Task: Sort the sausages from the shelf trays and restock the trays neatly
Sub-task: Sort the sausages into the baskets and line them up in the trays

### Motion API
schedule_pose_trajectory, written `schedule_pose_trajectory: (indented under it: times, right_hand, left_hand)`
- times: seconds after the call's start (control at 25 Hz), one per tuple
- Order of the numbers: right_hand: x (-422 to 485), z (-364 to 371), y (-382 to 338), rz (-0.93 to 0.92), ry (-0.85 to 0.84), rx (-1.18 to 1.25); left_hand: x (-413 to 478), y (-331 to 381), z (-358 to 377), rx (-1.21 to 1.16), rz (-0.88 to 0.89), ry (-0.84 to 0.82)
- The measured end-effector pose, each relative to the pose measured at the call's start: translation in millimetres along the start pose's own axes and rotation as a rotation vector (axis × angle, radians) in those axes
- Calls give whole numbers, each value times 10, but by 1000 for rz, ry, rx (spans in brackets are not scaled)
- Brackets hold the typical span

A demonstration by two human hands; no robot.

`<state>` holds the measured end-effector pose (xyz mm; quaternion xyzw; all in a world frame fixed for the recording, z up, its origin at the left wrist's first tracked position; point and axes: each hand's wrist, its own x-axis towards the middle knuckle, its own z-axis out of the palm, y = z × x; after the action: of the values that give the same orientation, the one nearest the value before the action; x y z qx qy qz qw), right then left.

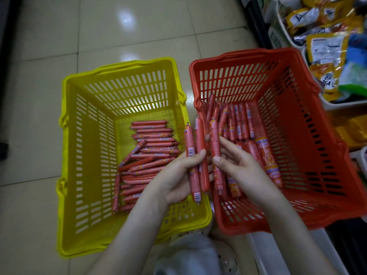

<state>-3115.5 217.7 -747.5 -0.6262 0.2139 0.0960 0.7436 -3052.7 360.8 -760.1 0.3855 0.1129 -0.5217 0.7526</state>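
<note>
A yellow basket [67, 147] on the floor holds a stack of thin red sausages [151, 147]. Beside it on the right, a red basket [317, 155] holds more red sausages [236, 124], thin ones at the back and thicker ones near the front. Between the baskets, my left hand [176, 175] grips two sausages [195, 155] side by side, pointing away from me. My right hand [242, 167] pinches another sausage [215, 143] between thumb and fingers, right next to the pair, over the red basket's left wall.
Shelf trays [282, 22] at the upper right hold yellow and silver snack packets [325, 46]. The floor is glossy beige tile [119, 32]. A shoe and pale clothing [190, 255] show at the bottom between the baskets.
</note>
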Motion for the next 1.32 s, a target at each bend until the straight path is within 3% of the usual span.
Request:
schedule_pose_trajectory:
  times: [0.2,0.52,0.64,0.76,0.84,0.92,1.04,1.16,1.24,1.32]
  right_hand:
    - [52,78,-9,7,54,94]
    - [87,375,19,44,-40,222]
    - [83,415,17,18,-57,205]
    - [36,434,-16,0,-53,256]
    - [18,428,-48,-19,-41,358]
    - [10,402,-89,-12,-57,415]
    - [8,349,-77,-11,-132,375]
    - [3,321,-76,-27,-188,276]
    - [36,397,-101,-16,-190,73]
    - [141,581,-66,-75,-209,-295]
  left_hand:
    - [-39,75,-44,63,-52,-51]
    - [-159,105,-150,161,-23,-50]
    - [-156,119,-107,238,-30,66]
    - [-137,150,36,788,23,197]
    - [-134,172,129,1200,255,349]
    - [-120,208,193,1339,424,450]
    - [-107,246,211,1271,376,294]
    - [-121,256,119,968,419,214]
    - [-239,280,-39,749,489,321]
    - [-487,321,-282,846,635,576]
